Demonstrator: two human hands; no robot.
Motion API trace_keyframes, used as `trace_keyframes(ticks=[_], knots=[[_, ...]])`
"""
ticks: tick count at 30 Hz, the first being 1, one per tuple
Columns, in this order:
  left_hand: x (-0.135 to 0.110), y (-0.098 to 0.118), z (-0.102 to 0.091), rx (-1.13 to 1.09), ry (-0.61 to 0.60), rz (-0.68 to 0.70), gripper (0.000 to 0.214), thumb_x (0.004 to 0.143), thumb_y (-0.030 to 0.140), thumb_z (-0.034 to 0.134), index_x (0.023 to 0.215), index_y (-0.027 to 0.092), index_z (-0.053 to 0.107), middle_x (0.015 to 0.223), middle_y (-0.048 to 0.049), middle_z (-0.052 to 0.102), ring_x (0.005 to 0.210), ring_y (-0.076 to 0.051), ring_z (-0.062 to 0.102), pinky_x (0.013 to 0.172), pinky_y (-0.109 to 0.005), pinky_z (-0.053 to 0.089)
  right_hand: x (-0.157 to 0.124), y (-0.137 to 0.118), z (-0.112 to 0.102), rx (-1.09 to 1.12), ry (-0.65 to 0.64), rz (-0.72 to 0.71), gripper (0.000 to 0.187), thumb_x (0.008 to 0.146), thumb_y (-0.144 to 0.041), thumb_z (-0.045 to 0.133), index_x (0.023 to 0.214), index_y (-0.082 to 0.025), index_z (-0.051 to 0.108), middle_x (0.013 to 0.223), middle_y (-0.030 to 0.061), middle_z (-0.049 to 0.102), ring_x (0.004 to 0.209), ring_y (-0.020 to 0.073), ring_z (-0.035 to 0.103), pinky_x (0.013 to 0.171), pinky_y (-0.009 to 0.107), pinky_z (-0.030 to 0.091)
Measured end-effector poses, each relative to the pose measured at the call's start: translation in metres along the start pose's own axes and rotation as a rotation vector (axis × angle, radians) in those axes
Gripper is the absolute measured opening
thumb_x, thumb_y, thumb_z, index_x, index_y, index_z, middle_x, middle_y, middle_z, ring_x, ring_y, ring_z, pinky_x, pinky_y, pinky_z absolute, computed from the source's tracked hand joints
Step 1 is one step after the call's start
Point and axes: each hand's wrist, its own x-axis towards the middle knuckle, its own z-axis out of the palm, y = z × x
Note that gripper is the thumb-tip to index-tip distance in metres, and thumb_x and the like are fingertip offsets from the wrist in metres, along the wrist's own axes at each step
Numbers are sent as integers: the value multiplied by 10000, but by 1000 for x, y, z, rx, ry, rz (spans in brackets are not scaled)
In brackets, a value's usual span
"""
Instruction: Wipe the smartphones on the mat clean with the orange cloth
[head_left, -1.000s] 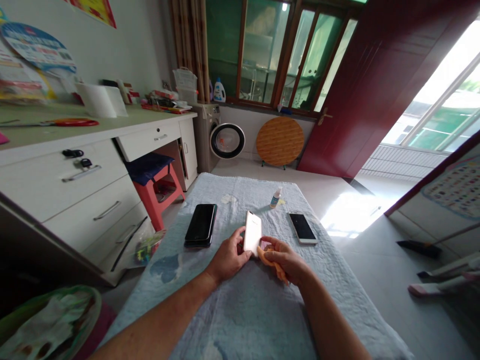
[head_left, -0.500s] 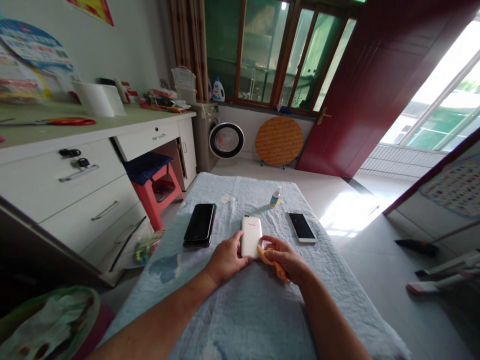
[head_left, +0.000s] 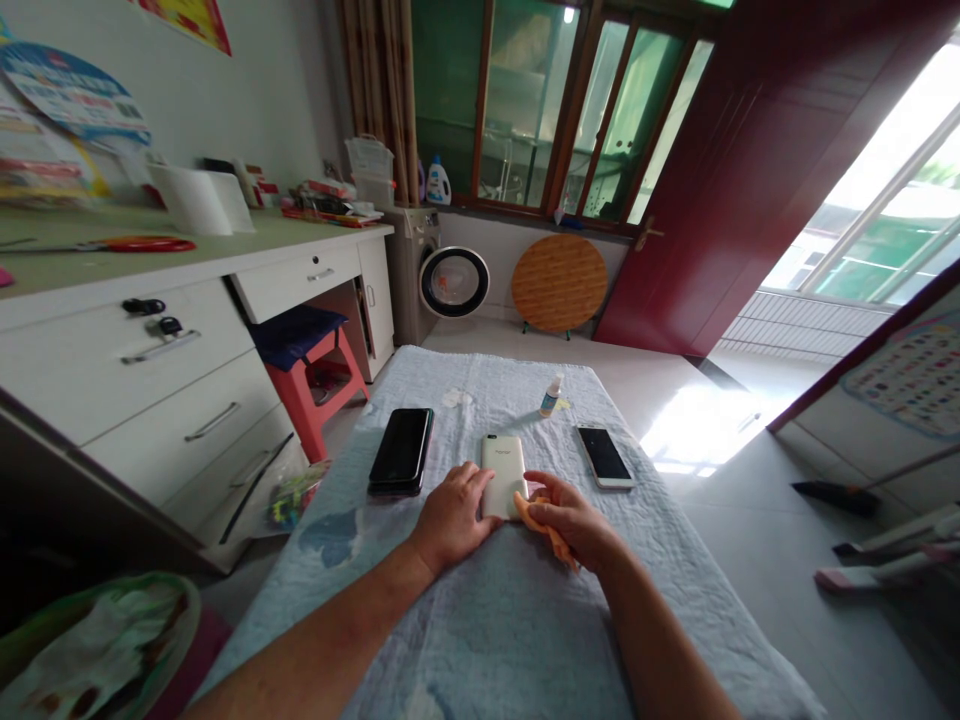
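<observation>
A white smartphone [head_left: 504, 470] lies back side up on the cloth-covered table [head_left: 480, 620], its camera end pointing away from me. My left hand [head_left: 454, 510] grips its left side, with fingers along the edge and the thumb at the near end. In my right hand [head_left: 574, 520] is an orange cloth [head_left: 551, 535], bunched between thumb and fingers at the phone's lower right edge. To the left rests a stack of dark phones [head_left: 401, 450]. Another white phone [head_left: 605, 457] lies screen up on the right. A small spray bottle [head_left: 550, 396] stands upright beyond the middle phone.
A red stool [head_left: 319, 370] and a white desk [head_left: 165, 370] with drawers stand on the left. Near the lower left is a bin [head_left: 191, 610]. A washing machine [head_left: 411, 270] with its door open and a round wooden tabletop [head_left: 559, 283] are at the back.
The white phone has tilted slightly, so its back shows at a different angle. My left fingers have shifted a little further onto its edge. The right hand with the cloth stays nearly in place.
</observation>
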Motion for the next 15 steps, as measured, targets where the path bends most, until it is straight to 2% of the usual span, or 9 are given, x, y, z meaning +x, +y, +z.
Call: trace_keyframes(ticks=[2, 4, 6, 8, 10, 12, 15], knots=[[1, -2, -1, 26, 17, 32, 593, 701, 332, 744, 1237, 166, 552, 1241, -122, 578, 1158, -300, 513, 1012, -418, 399, 1, -1, 3, -95, 83, -40, 503, 712, -431, 698, 1127, -211, 518, 734, -46, 548, 516, 79, 479, 440, 183, 337], [2, -3, -3, 41, -17, 39, 641, 706, 385, 747, 1272, 167, 539, 1343, -131, 530, 1215, -315, 472, 1047, -443, 368, 3, -2, 8, -228, 168, -82, 403, 780, -509, 626, 1038, -214, 528, 703, -52, 529, 444, 69, 429, 397, 187, 297], [1, -4, -4, 59, -66, 39, 619, 733, 436, 724, 1273, 184, 553, 1407, -124, 484, 1252, -315, 449, 1058, -443, 358, 6, -1, 12, -402, 214, -184, 318, 829, -509, 579, 895, -198, 566, 709, -38, 522, 456, 67, 434, 423, 196, 321], [0, -3, -4, 82, -93, 30, 569, 767, 457, 694, 1263, 206, 574, 1435, -118, 458, 1278, -310, 435, 1068, -435, 347, 8, 0, 16, -604, 208, -330, 277, 859, -436, 575, 764, -177, 604, 752, -10, 527, 564, 83, 497, 524, 208, 382], [-1, -2, -3, 104, -104, 12, 547, 783, 450, 681, 1266, 214, 580, 1440, -128, 449, 1300, -313, 420, 1079, -432, 335, 9, 2, 19, -791, 169, -430, 245, 880, -351, 568, 729, -175, 648, 804, 9, 533, 691, 103, 538, 634, 216, 405], [-2, 0, -3, 114, -116, 4, 543, 791, 436, 677, 1274, 210, 577, 1431, -142, 457, 1312, -318, 411, 1081, -434, 331, 11, 1, 21, -934, 139, -454, 241, 905, -302, 539, 745, -185, 678, 819, 13, 533, 748, 109, 541, 685, 214, 395], [-1, 1, -2, 102, -132, 12, 559, 796, 421, 673, 1299, 208, 552, 1426, -146, 464, 1306, -319, 421, 1077, -442, 338, 18, -4, 23, -1099, 155, -414, 280, 933, -294, 498, 763, -192, 696, 836, 13, 530, 725, 96, 526, 668, 202, 371]])
